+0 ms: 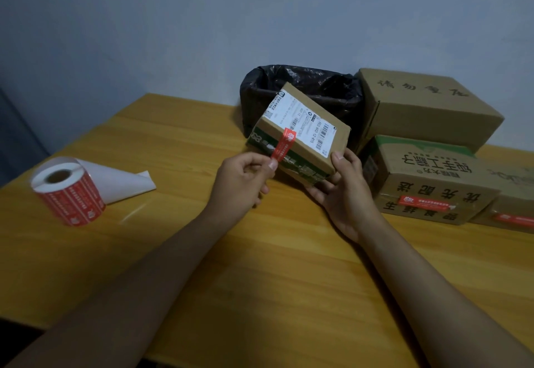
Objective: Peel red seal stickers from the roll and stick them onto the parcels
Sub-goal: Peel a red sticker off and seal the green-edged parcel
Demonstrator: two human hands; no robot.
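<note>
Two bare hands meet at a small parcel tilted up off the tabletop. The left hand is closed, pinching the lower end of a red seal sticker between thumb and forefinger; the sticker's upper end lies on the parcel's top edge, beside the white shipping label, and the strip runs down over the green-printed side. Whether the lower part already sticks to that side is hard to tell. The right hand grips the parcel at its near right corner, thumb on the top face, fingers curled underneath.

Directly behind the parcel stands a bin lined with a black bag, and the parcel's far edge overlaps it in the view. To the right of the parcel, just past the right hand, a brown box with green top rests on the tabletop, with a red sticker already on its near face. Behind that one, to the right of the bin, sits a larger plain carton. At the far right edge a further box also shows a red strip, only partly in view.

Well to the left of the parcel, the sticker roll stands on the tabletop, red stickers around its outside, with a tail of bare white backing paper trailing toward the parcel
</note>
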